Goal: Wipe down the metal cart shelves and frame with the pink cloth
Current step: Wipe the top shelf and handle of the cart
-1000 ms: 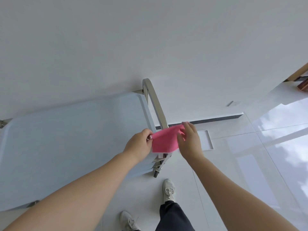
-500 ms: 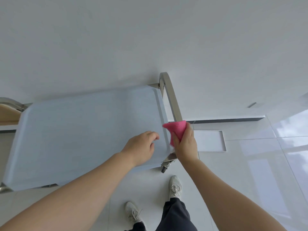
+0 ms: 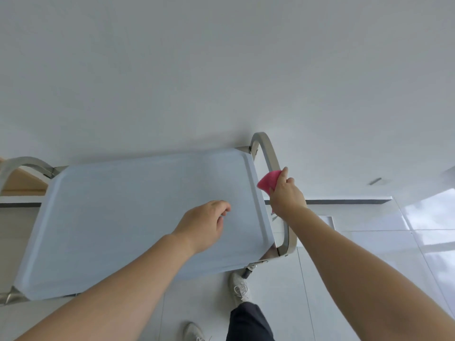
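**Cloth held at right-hand frame loop; top shelf not yet under the cloth**

The pink cloth (image 3: pixel 268 181) is pinched in the right hand (image 3: pixel 285 195), bunched against the metal frame loop (image 3: pixel 270 153) just beyond the right edge of the top shelf (image 3: pixel 123 217). The left hand (image 3: pixel 204 227) is seen over the shelf near its right edge, fingers loosely curled, nothing grasped; whether it touches the surface cannot be told.

Risks, as judged:
- The cart stands on a castor (image 3: pixel 246 273) on a glossy tiled floor (image 3: pixel 369 267); a hard stroke along the loop could roll it away, since the left hand does not grip anything.
- The cloth is wadded small, so little of it would meet the metal, and parts of the loop could be missed.

Not determinable:
- Lower shelves are hidden beneath the top shelf.
- The loop at the left edge (image 3: pixel 22 166) is cut off by the picture border.
- Most of the cloth is covered by the fingers.
- Whether the surfaces are wet or soiled cannot be made out.
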